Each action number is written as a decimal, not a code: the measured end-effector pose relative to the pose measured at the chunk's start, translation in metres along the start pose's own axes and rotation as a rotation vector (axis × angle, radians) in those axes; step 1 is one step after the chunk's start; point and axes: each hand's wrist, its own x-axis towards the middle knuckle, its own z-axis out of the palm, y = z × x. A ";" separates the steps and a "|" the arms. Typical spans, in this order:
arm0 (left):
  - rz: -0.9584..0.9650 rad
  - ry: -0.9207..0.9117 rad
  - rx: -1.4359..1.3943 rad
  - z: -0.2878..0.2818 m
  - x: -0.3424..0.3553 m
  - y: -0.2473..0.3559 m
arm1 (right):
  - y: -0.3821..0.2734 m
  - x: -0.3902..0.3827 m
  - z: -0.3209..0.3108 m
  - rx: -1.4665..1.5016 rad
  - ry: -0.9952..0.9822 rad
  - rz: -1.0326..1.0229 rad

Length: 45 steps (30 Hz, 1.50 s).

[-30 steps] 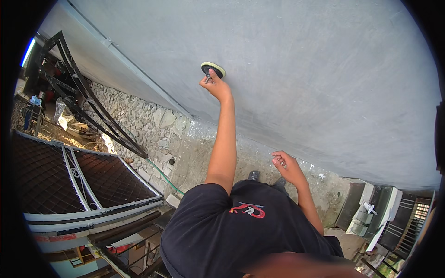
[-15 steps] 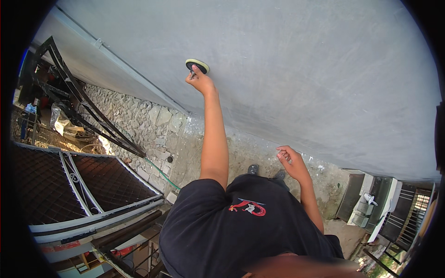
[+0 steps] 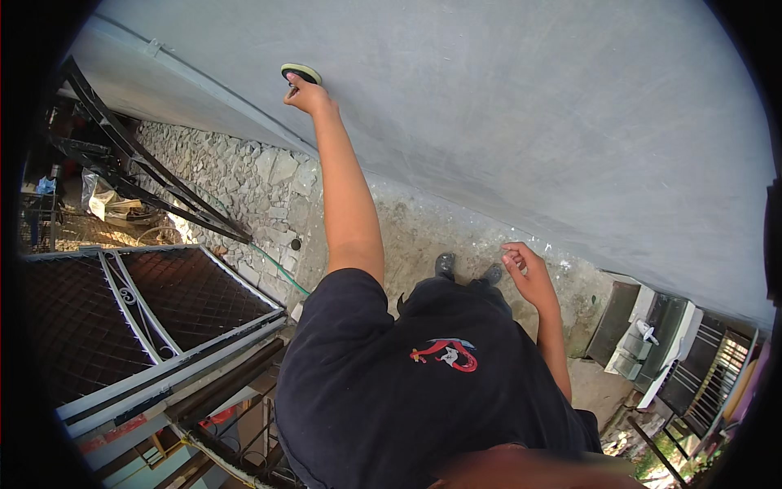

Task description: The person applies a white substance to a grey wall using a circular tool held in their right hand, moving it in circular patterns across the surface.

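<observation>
My left hand (image 3: 305,96) grips a round black pad with a pale yellow rim (image 3: 300,70) against the grey plastered wall (image 3: 538,90), out at arm's length, just right of a thin pipe (image 3: 208,78) fixed along the wall. My right hand (image 3: 525,269) hangs low near the wall's foot, fingers loosely curled and a little apart, with nothing visible in them.
Black curved metal bars (image 3: 142,167) lean at the left beside rubble paving (image 3: 265,167). A green hose (image 3: 277,269) lies on the ground. A mesh metal gate (image 3: 73,318) fills the lower left. Steps or panels and a dark grille (image 3: 700,367) are at the right.
My left hand has moved up and left along the wall with the pad. My right hand has shifted right and slightly up. The whole view has shifted a little.
</observation>
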 end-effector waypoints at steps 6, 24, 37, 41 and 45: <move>-0.124 -0.307 0.055 -0.038 0.029 -0.021 | 0.003 0.005 -0.004 -0.014 0.015 0.016; -0.202 -0.142 0.028 -0.031 0.041 -0.048 | -0.001 0.026 -0.001 -0.063 -0.005 0.039; -0.274 -0.220 -0.020 -0.044 0.043 -0.046 | 0.001 0.027 0.001 -0.055 -0.025 0.033; -0.252 0.034 -0.022 -0.033 0.080 -0.023 | -0.001 0.027 -0.001 -0.071 -0.042 -0.004; -0.278 -0.098 -0.026 -0.047 0.079 -0.028 | 0.000 0.025 -0.001 -0.045 -0.020 0.009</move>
